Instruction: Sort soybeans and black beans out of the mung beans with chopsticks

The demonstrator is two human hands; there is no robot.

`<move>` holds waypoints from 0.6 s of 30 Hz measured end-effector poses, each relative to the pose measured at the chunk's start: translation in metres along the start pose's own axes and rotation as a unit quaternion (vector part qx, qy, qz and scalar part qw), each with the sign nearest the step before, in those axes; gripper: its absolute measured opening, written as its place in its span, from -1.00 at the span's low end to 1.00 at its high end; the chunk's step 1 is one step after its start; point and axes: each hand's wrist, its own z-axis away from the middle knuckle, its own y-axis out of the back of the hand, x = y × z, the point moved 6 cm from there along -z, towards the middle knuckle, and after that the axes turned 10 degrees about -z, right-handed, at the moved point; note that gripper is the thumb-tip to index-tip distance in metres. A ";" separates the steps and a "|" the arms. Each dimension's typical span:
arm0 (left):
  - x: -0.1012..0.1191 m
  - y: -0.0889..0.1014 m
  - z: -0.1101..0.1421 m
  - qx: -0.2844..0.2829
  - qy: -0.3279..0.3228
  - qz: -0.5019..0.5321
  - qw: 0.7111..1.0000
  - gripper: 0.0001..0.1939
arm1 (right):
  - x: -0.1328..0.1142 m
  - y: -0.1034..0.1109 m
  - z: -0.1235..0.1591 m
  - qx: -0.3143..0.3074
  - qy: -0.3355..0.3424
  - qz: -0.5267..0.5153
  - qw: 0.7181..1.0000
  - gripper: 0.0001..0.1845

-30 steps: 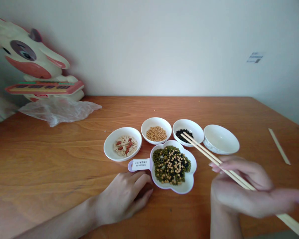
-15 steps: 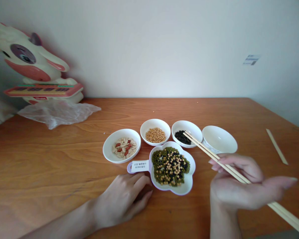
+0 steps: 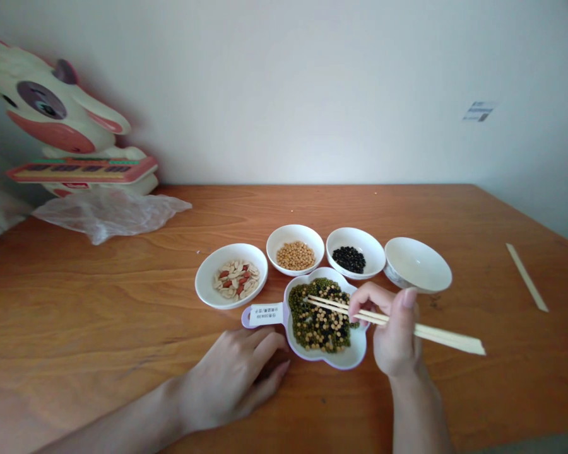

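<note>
Two pale wooden chopsticks (image 3: pixel 447 338) were gripped in your right hand (image 3: pixel 396 337), tips at green, black and tan beans (image 3: pixel 319 328), mid-frame; your left hand (image 3: pixel 236 375) lay relaxed, lower centre-left.

I see 1 toy cow (image 3: pixel 82 113) with a keyboard (image 3: pixel 82 169) by the wall (image 3: pixel 284 94), crumpled clear plastic (image 3: pixel 108 217) at its base, 1 sticker (image 3: pixel 478 111) higher right, 1 pale strip (image 3: pixel 527 277) on the surface (image 3: pixel 483 233).
</note>
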 end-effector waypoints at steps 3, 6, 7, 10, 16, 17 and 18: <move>0.000 0.000 0.001 -0.008 0.003 0.002 1.000 -0.89 | 0.001 0.000 0.001 -0.007 0.001 0.005 1.000 0.00; 0.000 0.000 0.002 -0.012 0.003 0.004 1.000 -0.90 | -0.001 -0.001 0.002 -0.009 0.003 0.005 1.000 -0.02; -0.001 -0.001 0.002 -0.013 0.003 0.006 1.000 -0.90 | -0.001 -0.001 0.002 -0.009 0.001 0.005 1.000 -0.02; -0.002 -0.003 0.002 -0.014 0.005 0.012 1.000 -0.89 | -0.002 -0.002 0.004 -0.007 -0.008 0.004 1.000 -0.04; -0.001 -0.002 0.002 -0.011 0.006 0.008 1.000 -0.88 | 0.000 -0.001 0.004 -0.001 -0.014 0.013 1.000 -0.05; -0.001 -0.002 0.002 -0.013 0.004 0.008 1.000 -0.88 | 0.000 -0.001 0.004 -0.002 -0.014 0.014 1.000 -0.05; -0.001 -0.001 0.002 -0.011 0.006 0.007 1.000 -0.87 | 0.000 -0.001 0.003 -0.004 -0.013 0.014 1.000 -0.04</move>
